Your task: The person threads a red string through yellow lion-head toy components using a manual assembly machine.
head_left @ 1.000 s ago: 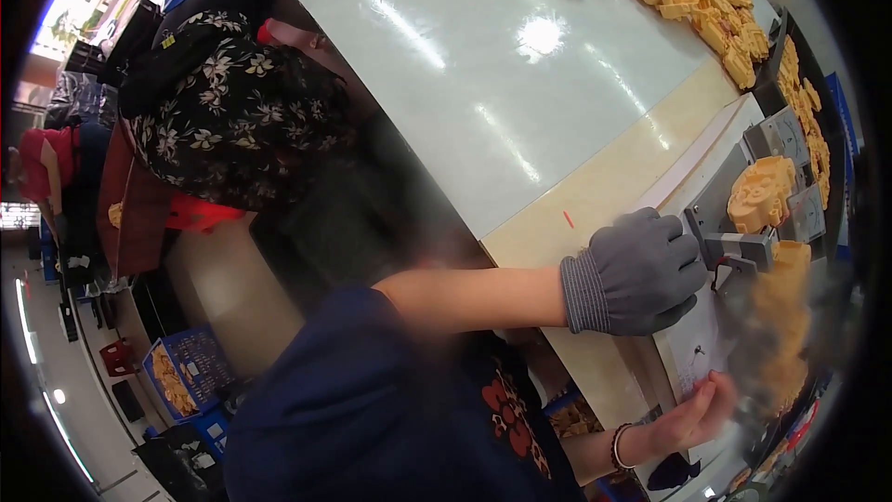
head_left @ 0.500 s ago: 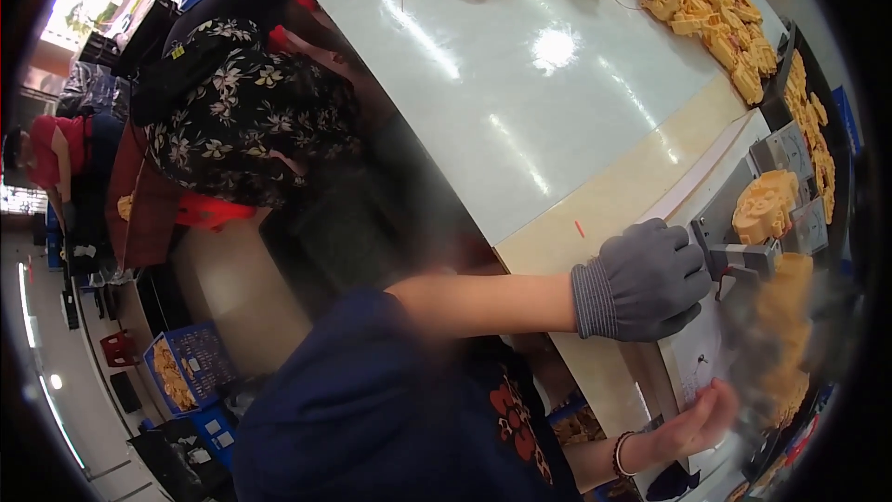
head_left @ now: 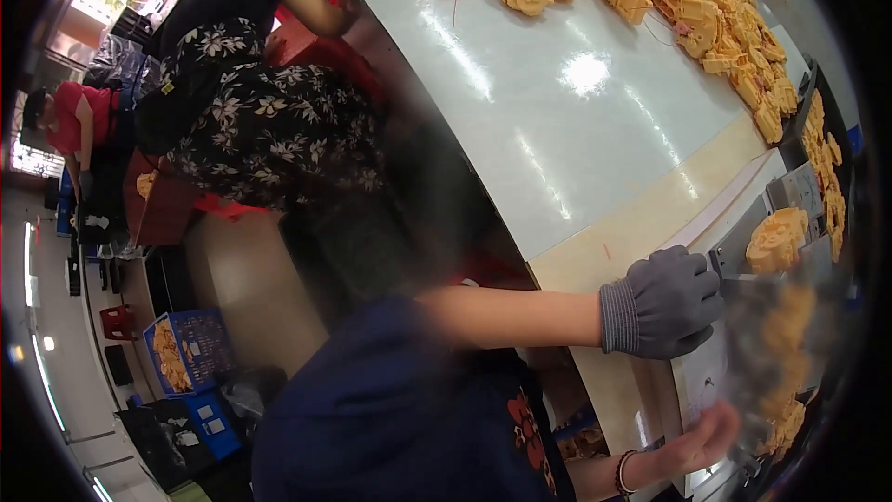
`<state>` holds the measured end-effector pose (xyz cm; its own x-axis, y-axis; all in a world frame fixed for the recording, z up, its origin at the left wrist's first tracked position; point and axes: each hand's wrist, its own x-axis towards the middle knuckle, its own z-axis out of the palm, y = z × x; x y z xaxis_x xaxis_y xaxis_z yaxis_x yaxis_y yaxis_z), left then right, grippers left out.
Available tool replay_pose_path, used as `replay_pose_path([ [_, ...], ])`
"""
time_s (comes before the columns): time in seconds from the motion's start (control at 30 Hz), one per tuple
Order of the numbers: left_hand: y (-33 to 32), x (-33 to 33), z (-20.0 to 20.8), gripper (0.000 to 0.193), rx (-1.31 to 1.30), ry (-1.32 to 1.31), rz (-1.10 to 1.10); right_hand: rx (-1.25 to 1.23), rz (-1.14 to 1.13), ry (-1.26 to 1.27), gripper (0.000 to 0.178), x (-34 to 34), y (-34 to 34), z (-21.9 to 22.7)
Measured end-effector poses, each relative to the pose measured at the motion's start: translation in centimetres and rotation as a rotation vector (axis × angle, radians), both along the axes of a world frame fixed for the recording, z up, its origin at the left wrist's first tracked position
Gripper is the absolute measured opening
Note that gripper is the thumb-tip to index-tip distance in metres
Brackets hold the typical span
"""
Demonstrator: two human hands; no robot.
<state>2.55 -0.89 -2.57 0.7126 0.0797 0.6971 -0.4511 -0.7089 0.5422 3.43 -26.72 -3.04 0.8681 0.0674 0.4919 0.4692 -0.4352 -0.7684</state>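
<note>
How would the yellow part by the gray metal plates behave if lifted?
The yellow part would probably feel stiff, given its moulded ridges. It looks like plastic, so likely light for its size. Its irregular outline makes rolling unlikely.

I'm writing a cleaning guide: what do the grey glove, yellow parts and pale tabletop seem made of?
Grey glove: probably matte knit fabric, judging by its ribbed cuff.
Yellow parts: likely dull moulded plastic, given their uniform colour and intricate shapes.
Pale tabletop: glossy, showing bright reflections; perhaps laminate or coated metal.
</note>
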Motion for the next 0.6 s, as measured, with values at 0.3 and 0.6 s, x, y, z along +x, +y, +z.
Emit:
replay_pose_path([
  [0.3, 0.1, -0.9, 0.1, 0.021, 0.022, -0.006, 0.010, -0.011, 0.030, -0.005, 0.017, -1.1, 0.8, 0.9],
  [0.6, -0.1, -3.3, 1.0, 0.021, 0.046, -0.023, 0.043, 0.030, -0.043, -0.010, 0.014, -3.6, 1.4, 1.4],
])
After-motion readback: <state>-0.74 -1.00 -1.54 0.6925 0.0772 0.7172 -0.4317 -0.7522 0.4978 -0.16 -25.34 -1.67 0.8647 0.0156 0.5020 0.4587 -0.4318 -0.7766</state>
